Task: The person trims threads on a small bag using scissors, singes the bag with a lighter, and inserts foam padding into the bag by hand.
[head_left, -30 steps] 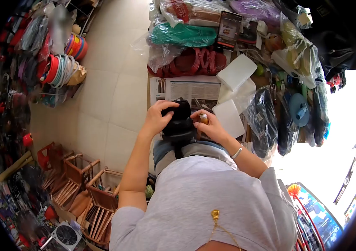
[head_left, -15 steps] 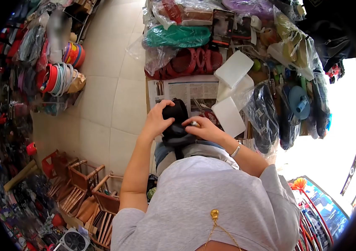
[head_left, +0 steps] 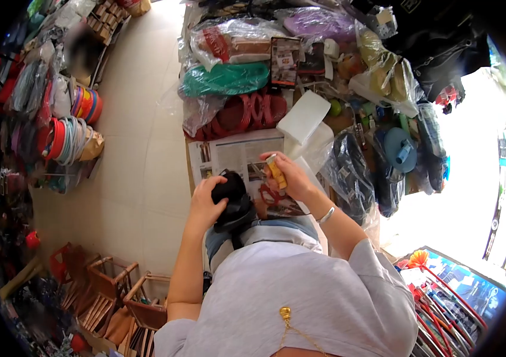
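Note:
My left hand (head_left: 207, 201) is closed around a black shoe (head_left: 232, 193), possibly a sandal, close to my lap. Its lower part lies in shadow, so its exact shape is hard to make out. To the right, my right hand (head_left: 291, 177) grips a small yellow tube (head_left: 276, 172) with a pale end, held upright above a printed newspaper (head_left: 242, 149). A gap separates the tube from the shoe.
Beyond the newspaper lie red sandals (head_left: 244, 116), a green bagged slipper (head_left: 224, 80) and a white foam block (head_left: 304, 116). Black shoes in plastic (head_left: 348, 172) are at the right. Wooden chairs (head_left: 113, 276) stand at the lower left, beside the tiled floor (head_left: 140, 149).
My right hand has lifted off the black shoe and moved away to the right, bringing the yellow tube into plain sight. My left hand still holds the shoe. The whole view has shifted slightly.

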Motion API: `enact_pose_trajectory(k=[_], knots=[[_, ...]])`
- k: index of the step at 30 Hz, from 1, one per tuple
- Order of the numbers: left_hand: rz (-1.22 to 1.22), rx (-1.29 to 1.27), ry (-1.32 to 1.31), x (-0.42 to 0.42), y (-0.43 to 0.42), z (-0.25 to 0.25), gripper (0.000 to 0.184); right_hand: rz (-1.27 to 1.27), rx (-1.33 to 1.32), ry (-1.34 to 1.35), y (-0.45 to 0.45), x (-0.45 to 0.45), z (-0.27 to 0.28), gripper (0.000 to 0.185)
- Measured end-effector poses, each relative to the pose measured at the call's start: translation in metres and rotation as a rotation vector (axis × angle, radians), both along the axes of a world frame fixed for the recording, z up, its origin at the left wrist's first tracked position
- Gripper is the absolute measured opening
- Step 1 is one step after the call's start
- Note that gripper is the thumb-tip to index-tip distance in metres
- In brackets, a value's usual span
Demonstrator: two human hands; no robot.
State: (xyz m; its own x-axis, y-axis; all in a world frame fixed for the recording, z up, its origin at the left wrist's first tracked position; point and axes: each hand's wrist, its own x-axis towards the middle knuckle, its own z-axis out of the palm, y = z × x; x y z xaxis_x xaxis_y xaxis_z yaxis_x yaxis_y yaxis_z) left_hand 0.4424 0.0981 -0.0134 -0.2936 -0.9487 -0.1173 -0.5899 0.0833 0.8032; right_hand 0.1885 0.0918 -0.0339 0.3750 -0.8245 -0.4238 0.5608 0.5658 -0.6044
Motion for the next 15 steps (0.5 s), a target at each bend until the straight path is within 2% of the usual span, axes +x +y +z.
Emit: enact_pose_trajectory(k=[1,2,4,6,8,10,15], knots=[[0.012,0.001,-0.008,0.001,0.002,-0.001,0.045,-0.03,-0.068,0.134,-0.013,-0.01,0.002,0.035],[0.026,0.004,-0.017,0.002,0.003,-0.001,0.045,-0.072,-0.198,0.255,-0.03,-0.023,-0.006,0.028],[0.028,0.0,-0.009,0.002,0.004,0.002,0.045,-0.185,-0.402,0.664,-0.064,-0.042,0.008,0.021],[0.033,0.0,-0.017,0.003,0.005,0.003,0.045,-0.054,-0.583,1.212,-0.099,-0.068,0.011,0.022],[0.04,-0.01,-0.015,0.002,0.006,0.005,0.045,-0.014,-1.017,1.645,-0.127,-0.089,0.004,0.032],[0.054,-0.017,-0.015,0.002,0.007,0.006,0.045,0.121,-0.994,1.848,-0.149,-0.101,0.0,0.036],[0.069,-0.029,-0.027,0.002,0.011,0.007,0.045,0.355,-1.024,1.936,-0.188,-0.117,0.001,0.039]])
